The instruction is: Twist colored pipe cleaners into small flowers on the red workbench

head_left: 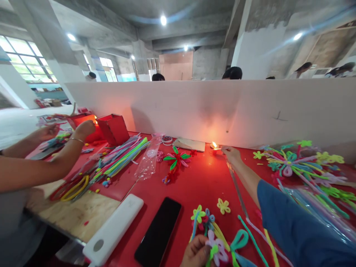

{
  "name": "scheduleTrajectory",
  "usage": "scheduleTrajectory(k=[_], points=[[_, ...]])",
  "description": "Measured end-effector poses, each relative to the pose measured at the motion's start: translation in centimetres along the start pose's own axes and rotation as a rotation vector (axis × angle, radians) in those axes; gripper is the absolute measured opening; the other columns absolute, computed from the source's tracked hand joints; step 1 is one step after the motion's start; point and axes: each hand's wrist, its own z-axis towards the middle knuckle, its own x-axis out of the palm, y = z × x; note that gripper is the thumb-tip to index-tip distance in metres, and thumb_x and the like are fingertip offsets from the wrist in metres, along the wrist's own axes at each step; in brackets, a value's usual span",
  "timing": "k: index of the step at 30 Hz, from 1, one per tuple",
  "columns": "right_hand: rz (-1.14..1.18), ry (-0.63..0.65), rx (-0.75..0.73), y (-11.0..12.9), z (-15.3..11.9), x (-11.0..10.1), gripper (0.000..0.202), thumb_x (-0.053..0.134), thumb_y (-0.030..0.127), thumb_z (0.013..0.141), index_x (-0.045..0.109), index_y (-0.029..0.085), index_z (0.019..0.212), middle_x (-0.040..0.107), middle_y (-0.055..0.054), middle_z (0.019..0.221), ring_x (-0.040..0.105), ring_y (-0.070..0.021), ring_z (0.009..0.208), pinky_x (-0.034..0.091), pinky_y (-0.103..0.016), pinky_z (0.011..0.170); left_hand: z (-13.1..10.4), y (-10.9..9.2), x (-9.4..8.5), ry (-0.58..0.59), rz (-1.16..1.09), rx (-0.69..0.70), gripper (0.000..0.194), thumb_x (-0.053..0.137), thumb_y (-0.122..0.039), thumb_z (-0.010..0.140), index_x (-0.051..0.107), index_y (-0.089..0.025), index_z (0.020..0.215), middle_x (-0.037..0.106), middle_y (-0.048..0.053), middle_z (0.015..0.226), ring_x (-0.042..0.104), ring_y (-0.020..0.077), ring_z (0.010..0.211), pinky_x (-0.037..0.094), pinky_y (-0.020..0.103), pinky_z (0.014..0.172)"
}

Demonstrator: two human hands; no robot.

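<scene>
At the bottom of the view my left hand [197, 252] is closed around a lilac pipe-cleaner flower [217, 246] with a green part. Further out, my right hand [232, 152] pinches something thin beside a small lit candle [214, 145]; its kind is too small to make out, and its tip is at the flame. A yellow pipe-cleaner flower [223, 206] lies flat between my hands. More pipe-cleaner flowers [198, 214] and a teal loop [239, 239] cluster around my left hand. A green and pink flower [177, 160] sits at mid-table.
A black phone [158, 231] and a white power bank [114, 230] lie in front. Pipe-cleaner bundles [125, 155] and a plastic bag [148, 159] are left of centre; a flower pile [294, 163] is at right. A co-worker's hands [85, 129] work by a red box [113, 129]. A white partition [167, 107] stands behind.
</scene>
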Motion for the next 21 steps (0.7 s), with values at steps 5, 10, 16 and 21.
scheduleTrajectory(k=[5,10,16,21], points=[[0.269,0.1,0.03,2.6,-7.7,-3.6,0.025,0.067,0.038,0.062,0.066,0.019,0.078,0.066,-0.001,0.066,0.06,-0.0139,0.059,0.038,-0.024,0.045,-1.2,-0.5,1.3,-0.038,-0.033,0.051,0.03,0.073,-0.036,0.062,0.053,-0.015,0.069,0.054,-0.005,0.041,0.039,0.0029,0.031,0.019,0.014,0.034],[0.573,0.213,0.084,4.6,-18.2,-7.1,0.026,0.076,0.037,0.052,0.069,0.025,0.074,0.067,0.002,0.067,0.059,-0.0118,0.06,0.045,-0.027,0.055,-3.4,-1.8,3.8,-0.043,-0.001,0.096,0.027,0.072,-0.032,0.063,0.052,-0.016,0.07,0.058,-0.003,0.046,0.043,0.0046,0.034,0.025,0.015,0.036],[0.845,0.16,0.093,6.7,-27.6,-8.6,0.02,0.079,0.032,0.053,0.07,0.026,0.07,0.065,0.004,0.063,0.059,-0.0123,0.064,0.049,-0.033,0.071,-6.0,-2.2,6.7,-0.044,0.017,0.135,0.024,0.07,-0.032,0.065,0.054,-0.015,0.071,0.059,-0.003,0.051,0.048,0.0045,0.04,0.033,0.014,0.041],[0.871,0.069,0.068,6.7,-31.7,-8.9,0.017,0.077,0.032,0.057,0.071,0.028,0.073,0.066,0.004,0.065,0.059,-0.0126,0.061,0.05,-0.032,0.067,-7.5,-1.6,7.6,-0.079,0.083,0.128,0.022,0.066,-0.033,0.07,0.053,-0.016,0.071,0.058,-0.004,0.05,0.044,0.0028,0.035,0.028,0.013,0.036]])
